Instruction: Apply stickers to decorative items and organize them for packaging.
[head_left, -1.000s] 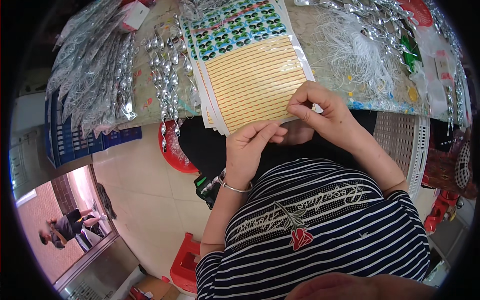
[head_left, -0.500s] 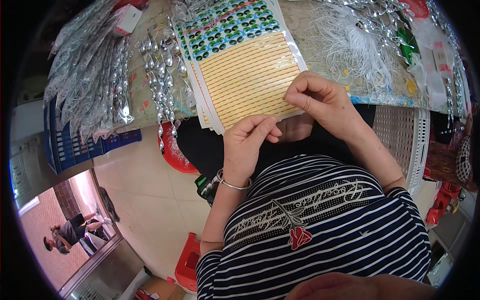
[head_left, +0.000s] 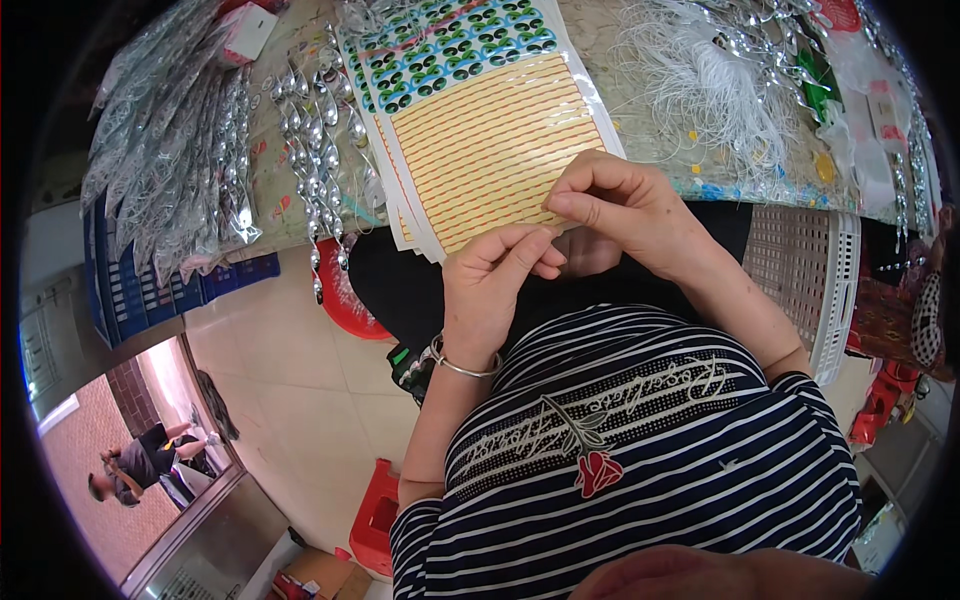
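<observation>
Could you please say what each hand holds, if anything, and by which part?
Cannot tell: the left hand and right hand pinch, but anything held is indiscernible.

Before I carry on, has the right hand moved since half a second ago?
Yes. Judged against the red-lined yellow sheet, the right hand has shifted left and slightly down the picture.

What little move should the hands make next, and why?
Perhaps bring the right hand slightly nearer the left hand: both are pinched, thumb to finger, with just a small gap between them, by the near edge of the yellow sheet with red lines. Anything they hold is too small to tell.
</observation>
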